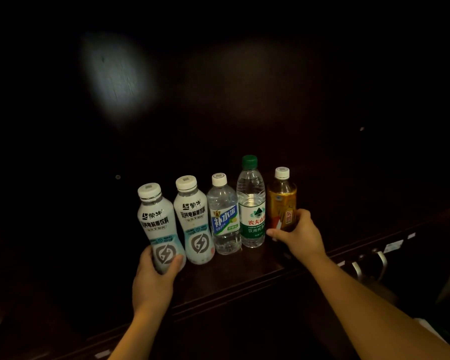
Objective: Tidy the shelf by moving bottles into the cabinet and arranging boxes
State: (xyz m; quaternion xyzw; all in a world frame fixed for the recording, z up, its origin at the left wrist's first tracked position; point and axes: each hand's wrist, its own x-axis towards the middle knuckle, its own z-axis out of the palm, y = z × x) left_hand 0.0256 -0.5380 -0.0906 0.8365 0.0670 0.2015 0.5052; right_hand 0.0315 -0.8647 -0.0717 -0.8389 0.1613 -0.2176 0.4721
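Several bottles stand in a row on a dark wooden shelf (244, 271) inside a dim cabinet. My left hand (153, 279) grips the base of the leftmost white bottle (156, 219). A second white bottle (194, 219) stands beside it. Then come a clear bottle with a blue label (224, 216) and a taller green-capped water bottle (252, 203). My right hand (299, 235) is wrapped around the lower part of the amber tea bottle (281, 198) at the right end.
The cabinet's back wall is dark, with a pale patch of light (117, 71) at upper left. Metal handles (369, 263) and small labels sit along the shelf's front edge at the right. No boxes are in sight.
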